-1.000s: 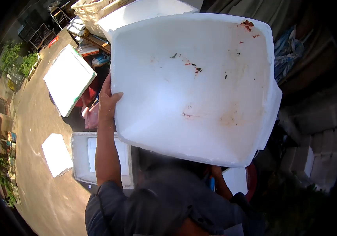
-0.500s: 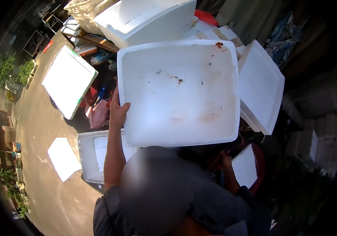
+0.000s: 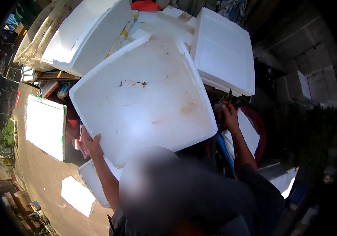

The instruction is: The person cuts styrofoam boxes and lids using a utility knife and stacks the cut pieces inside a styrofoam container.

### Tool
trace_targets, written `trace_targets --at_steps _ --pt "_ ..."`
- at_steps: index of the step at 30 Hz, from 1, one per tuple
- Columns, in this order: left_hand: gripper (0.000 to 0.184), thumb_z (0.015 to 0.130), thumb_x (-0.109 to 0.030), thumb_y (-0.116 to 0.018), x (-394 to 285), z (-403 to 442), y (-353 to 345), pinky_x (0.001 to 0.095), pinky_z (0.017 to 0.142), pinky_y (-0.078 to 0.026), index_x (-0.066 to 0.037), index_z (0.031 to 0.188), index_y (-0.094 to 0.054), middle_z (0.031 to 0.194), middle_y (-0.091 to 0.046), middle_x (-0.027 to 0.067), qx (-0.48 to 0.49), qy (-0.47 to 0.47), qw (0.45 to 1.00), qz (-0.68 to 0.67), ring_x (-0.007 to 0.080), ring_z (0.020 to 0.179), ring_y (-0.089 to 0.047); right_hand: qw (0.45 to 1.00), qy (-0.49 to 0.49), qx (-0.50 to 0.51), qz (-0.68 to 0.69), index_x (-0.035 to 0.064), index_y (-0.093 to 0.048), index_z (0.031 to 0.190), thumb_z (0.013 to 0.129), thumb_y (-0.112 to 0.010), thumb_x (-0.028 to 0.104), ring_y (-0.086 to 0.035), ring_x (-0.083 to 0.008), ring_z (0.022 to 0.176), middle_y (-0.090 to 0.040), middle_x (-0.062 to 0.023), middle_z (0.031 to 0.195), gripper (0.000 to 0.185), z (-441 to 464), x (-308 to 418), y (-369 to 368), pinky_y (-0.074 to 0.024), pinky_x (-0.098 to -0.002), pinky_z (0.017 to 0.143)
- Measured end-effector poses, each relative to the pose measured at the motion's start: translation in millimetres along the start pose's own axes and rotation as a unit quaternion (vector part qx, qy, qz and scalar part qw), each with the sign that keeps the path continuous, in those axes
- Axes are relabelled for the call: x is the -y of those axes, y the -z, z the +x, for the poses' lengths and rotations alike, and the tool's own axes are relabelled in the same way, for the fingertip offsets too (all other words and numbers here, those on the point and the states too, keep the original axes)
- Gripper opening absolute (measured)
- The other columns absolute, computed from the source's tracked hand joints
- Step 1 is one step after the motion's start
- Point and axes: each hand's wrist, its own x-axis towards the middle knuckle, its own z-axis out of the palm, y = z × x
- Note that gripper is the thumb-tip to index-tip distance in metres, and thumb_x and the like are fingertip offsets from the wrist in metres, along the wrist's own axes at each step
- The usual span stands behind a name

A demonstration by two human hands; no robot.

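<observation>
A large white foam box (image 3: 137,106) with a raised rim and dark and rusty stains is tilted in front of me. My left hand (image 3: 93,146) grips its lower left edge, thumb on the near face and the other fingers mostly hidden. My right hand (image 3: 230,118), just right of the box's lower right corner, is closed around a dark narrow knife (image 3: 229,95) pointing upward. Behind that hand lies a white foam piece (image 3: 247,131) in a dark red tub (image 3: 259,126).
Another foam box (image 3: 225,51) stands behind on the right, and a big one (image 3: 86,39) at upper left beside cream plastic baskets (image 3: 39,47). A foam lid (image 3: 46,128) leans at left. A foam slab (image 3: 77,196) lies on the concrete floor (image 3: 43,179).
The foam box has turned and moved left and down, with my left hand still on its edge. My right hand has risen from the tub toward the box, and the knife now shows.
</observation>
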Motion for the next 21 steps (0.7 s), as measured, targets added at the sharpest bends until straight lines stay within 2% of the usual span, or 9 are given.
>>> trace_targets --at_steps 3,6,7,8,11,14,16,18,21 --pt "0.088 0.066 -0.014 -0.066 -35 -8 5 0.0423 0.107 -0.037 0.001 0.148 -0.037 0.139 -0.050 0.0169 0.034 -0.030 0.999 0.019 0.0307 0.126 -0.048 0.998 -0.052 -0.021 0.006 0.0040 -0.061 0.117 0.097 -0.062 0.029 -0.057 -0.0120 0.065 -0.064 -0.0037 0.079 0.032 -7 -58 -9 -0.0449 -0.0279 0.058" --pt "0.099 0.058 -0.024 -0.072 -61 -17 -9 0.0466 0.107 -0.035 0.000 0.148 -0.038 0.140 -0.049 0.0181 0.014 -0.027 0.998 0.061 0.0326 0.126 -0.047 0.993 -0.099 -0.028 -0.055 0.0028 -0.064 0.116 0.095 -0.063 0.030 -0.063 -0.0158 0.076 -0.068 -0.0075 0.087 0.034 -53 -71 -30 -0.0498 -0.0295 0.070" --pt "0.099 0.057 -0.020 -0.071 -52 -14 -4 0.0486 0.109 -0.034 -0.001 0.148 -0.038 0.142 -0.047 0.0180 0.008 -0.032 0.997 0.069 0.0333 0.128 -0.046 0.988 -0.128 -0.032 -0.081 0.0026 -0.064 0.116 0.095 -0.063 0.030 -0.064 -0.0166 0.080 -0.069 -0.0086 0.090 0.035 -69 -71 -34 -0.0506 -0.0303 0.073" --pt "0.094 0.066 -0.019 -0.066 -63 -21 -11 0.0461 0.112 -0.030 0.001 0.151 -0.031 0.148 -0.041 0.0214 0.049 -0.046 0.996 0.065 0.0351 0.132 -0.042 0.982 -0.152 -0.032 -0.108 0.0023 -0.064 0.116 0.095 -0.063 0.030 -0.064 -0.0174 0.084 -0.070 -0.0098 0.093 0.035 -78 -73 -34 -0.0515 -0.0311 0.076" --pt "0.096 0.065 -0.016 -0.068 -43 -21 3 0.0484 0.113 -0.031 0.000 0.152 -0.030 0.149 -0.040 0.0213 0.059 -0.049 0.995 0.071 0.0360 0.133 -0.042 0.984 -0.160 -0.032 -0.074 0.0033 -0.065 0.118 0.094 -0.065 0.029 -0.063 -0.0179 0.097 -0.069 -0.0108 0.107 0.035 -108 -80 -27 -0.0508 -0.0328 0.086" --pt "0.095 0.066 -0.012 -0.069 -45 -42 12 0.0478 0.113 -0.032 -0.001 0.152 -0.030 0.150 -0.040 0.0201 0.066 -0.040 0.995 0.060 0.0359 0.135 -0.041 0.978 -0.197 -0.071 0.001 0.0050 -0.066 0.118 0.093 -0.067 0.027 -0.064 -0.0187 0.097 -0.069 -0.0100 0.107 0.033 -133 -74 -26 -0.0511 -0.0335 0.087" --pt "0.097 0.066 -0.012 -0.073 -50 -58 16 0.0475 0.113 -0.033 -0.003 0.153 -0.031 0.152 -0.039 0.0182 0.050 -0.023 0.995 0.083 0.0352 0.136 -0.041 0.976 -0.197 -0.076 -0.044 0.0056 -0.065 0.120 0.095 -0.066 0.023 -0.065 -0.0188 0.096 -0.068 -0.0102 0.110 0.030 -141 -89 -28 -0.0522 -0.0334 0.088" --pt "0.098 0.066 -0.014 -0.075 -61 -81 14 0.0475 0.113 -0.034 -0.005 0.153 -0.031 0.152 -0.039 0.0175 0.021 0.007 0.997 0.068 0.0348 0.136 -0.041 0.975 -0.202 -0.021 0.095 0.0046 -0.063 0.122 0.096 -0.064 0.022 -0.066 -0.0187 0.094 -0.068 -0.0102 0.108 0.031 -137 -133 -19 -0.0534 -0.0335 0.087" --pt "0.097 0.067 -0.011 -0.076 -80 -80 11 0.0483 0.114 -0.034 -0.005 0.153 -0.030 0.150 -0.041 0.0184 0.020 0.015 0.994 0.109 0.0352 0.136 -0.042 0.966 -0.237 -0.010 0.103 0.0036 -0.061 0.123 0.098 -0.061 0.023 -0.066 -0.0181 0.091 -0.067 -0.0087 0.102 0.031 -118 -108 -6 -0.0543 -0.0332 0.084"
